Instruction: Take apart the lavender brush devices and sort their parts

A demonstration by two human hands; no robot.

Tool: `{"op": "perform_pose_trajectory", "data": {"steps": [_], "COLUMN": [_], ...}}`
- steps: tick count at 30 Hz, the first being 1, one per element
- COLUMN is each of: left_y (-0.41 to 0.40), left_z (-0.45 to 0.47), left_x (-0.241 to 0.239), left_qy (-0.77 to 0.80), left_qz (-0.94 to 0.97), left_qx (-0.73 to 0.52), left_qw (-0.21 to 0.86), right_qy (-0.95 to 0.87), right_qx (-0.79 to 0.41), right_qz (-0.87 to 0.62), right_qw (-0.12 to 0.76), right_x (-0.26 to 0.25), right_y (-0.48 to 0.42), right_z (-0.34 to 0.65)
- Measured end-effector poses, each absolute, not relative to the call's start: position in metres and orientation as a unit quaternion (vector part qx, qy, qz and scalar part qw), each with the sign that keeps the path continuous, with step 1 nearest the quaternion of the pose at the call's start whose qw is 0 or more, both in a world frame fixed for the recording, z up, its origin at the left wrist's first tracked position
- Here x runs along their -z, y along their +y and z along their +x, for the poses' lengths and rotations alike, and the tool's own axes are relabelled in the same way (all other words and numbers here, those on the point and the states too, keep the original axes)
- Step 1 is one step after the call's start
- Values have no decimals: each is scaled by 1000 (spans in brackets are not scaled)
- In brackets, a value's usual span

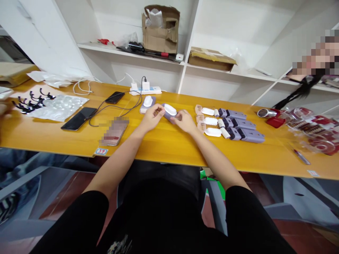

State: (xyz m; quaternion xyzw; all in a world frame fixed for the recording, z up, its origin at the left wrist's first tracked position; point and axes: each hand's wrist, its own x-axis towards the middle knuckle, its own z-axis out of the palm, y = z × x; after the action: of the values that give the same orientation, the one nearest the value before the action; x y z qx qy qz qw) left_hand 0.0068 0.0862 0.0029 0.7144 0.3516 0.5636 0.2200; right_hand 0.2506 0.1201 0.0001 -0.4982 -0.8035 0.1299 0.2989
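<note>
Purple case (169, 112) with a white insert sits mid-worktop (164, 144), gripped at its left end by the left hand (153, 117) and at its right end by the right hand (184, 121); finished purple cases (242, 129) lie in rows to the right.

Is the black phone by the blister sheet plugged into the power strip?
No: the black phone lies free of any cable; the strip's cable runs to the other phone.

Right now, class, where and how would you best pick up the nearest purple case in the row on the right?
Probably pinch the nearest purple case across its two long sides, coming from above at its free right end. It lies flat, and small white parts crowd its left end.
</note>
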Motion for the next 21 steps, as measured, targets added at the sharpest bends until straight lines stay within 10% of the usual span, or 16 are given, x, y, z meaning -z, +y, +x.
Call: {"op": "perform_pose_trajectory", "data": {"steps": [21], "left_y": [102], "left_z": [-7], "left_x": [22], "left_qy": [495], "left_qz": [794], "left_qx": [-300], "left_qw": [184], "right_qy": [-844], "right_qx": [-288], "right_qz": [-384], "right_qw": [241], "right_x": [3], "right_y": [122], "right_z": [289]}}
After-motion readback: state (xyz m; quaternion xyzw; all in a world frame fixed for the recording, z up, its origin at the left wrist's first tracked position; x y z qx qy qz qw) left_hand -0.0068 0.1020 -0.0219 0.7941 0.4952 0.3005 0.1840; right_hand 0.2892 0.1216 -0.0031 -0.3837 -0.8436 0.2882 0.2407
